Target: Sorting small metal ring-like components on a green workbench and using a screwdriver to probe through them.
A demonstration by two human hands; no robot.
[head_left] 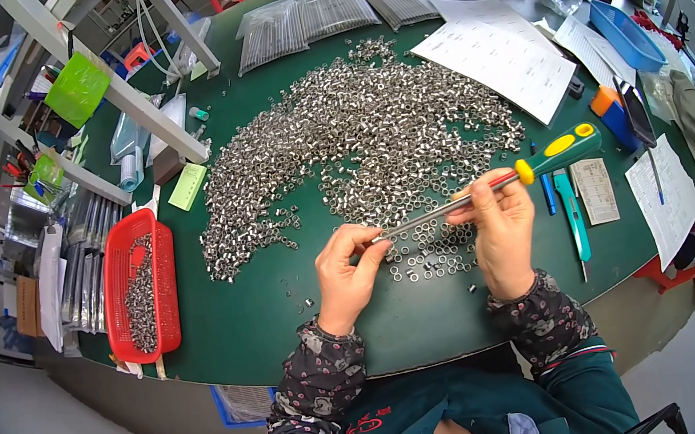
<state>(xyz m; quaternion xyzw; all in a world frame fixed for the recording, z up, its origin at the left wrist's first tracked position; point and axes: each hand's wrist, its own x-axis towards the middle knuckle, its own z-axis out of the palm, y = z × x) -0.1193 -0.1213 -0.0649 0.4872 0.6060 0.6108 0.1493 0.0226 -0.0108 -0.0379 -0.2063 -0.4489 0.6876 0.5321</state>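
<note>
My right hand (503, 234) is closed around the shaft of a screwdriver-like tool (561, 153) with a green and yellow handle. Its handle points up to the right, and the long metal shaft slants down to the left. At the tip, the thumb and fingers of my left hand (345, 276) are pinched together; whatever lies between them is too small to make out. Just beyond both hands spreads a large heap of small metal rings (370, 124). Several loose rings (427, 270) lie flat on the green table (422, 327) between my hands.
A red basket (166, 280) holding more metal pieces stands at left, near a metal frame (135, 105). Bagged rods (305, 21) lie at the back. To the right are paper sheets (499, 59), a blue pen (548, 194), a teal utility knife (574, 223) and a blue tray (622, 37).
</note>
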